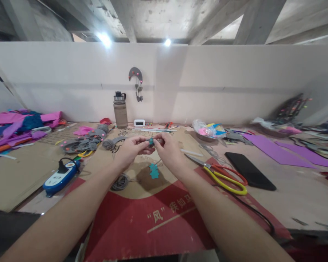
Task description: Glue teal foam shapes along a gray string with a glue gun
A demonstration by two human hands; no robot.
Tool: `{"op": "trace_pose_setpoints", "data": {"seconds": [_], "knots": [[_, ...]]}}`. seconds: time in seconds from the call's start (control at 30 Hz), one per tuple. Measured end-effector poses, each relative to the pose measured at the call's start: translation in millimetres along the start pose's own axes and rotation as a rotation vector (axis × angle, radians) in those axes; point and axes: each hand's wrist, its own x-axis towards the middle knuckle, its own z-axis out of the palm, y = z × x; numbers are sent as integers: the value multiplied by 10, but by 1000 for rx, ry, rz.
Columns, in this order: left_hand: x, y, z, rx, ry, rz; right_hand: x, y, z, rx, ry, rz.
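Note:
Both my hands meet above the cardboard sheet (pixel 120 233). Between the fingertips of my left hand (pixel 135 148) and my right hand (pixel 165 145) is a small teal felt piece (pixel 151 142), pinched from both sides. Its exact shape is partly hidden by the fingers. Below hangs or lies a teal felt cutout (pixel 154 171) with a scalloped outline; a grey strand seems to run near it up to my right hand. A loose ball of grey yarn (pixel 120 182) rests on the cardboard beneath my left wrist.
Scissors (pixel 215 174) with red and yellow handles and a black phone (pixel 248 170) lie to the right. A power strip (pixel 61 177) is at left. Behind stand a bottle (pixel 120 111), a white clock (pixel 139 123) and a bowl (pixel 207 137); felt scraps (pixel 19 127) pile far left.

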Motion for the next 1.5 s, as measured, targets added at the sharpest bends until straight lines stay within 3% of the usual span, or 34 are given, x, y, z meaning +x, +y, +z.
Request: {"op": "trace_pose_setpoints", "data": {"seconds": [0.3,0.57,0.73,0.93,1.07,1.13,1.2,1.37,1.43,1.5], "knots": [[-15,39,7,35,83,-10,-17,27,35,-75,39,-105],[-16,46,-1,57,76,-20,-30,-32,-15,-99,5,-152],[11,26,-34,21,136,-30,-46,-38,2,-55,-30,-158],[65,-19,-113,67,231,42,-64,-30,35,21,-230,-92],[108,11,-214,33,346,91,-64,-10,57,216,-515,180],[122,55,-270,-35,392,138,-33,36,40,242,-564,283],[126,109,-316,-108,414,177,25,111,-26,163,-480,282],[109,215,-356,-148,436,224,180,351,-343,-310,-73,173],[106,227,-354,-135,437,226,190,440,-435,-455,-68,221],[107,226,-354,-135,436,220,162,511,-467,-532,-159,299]]}}
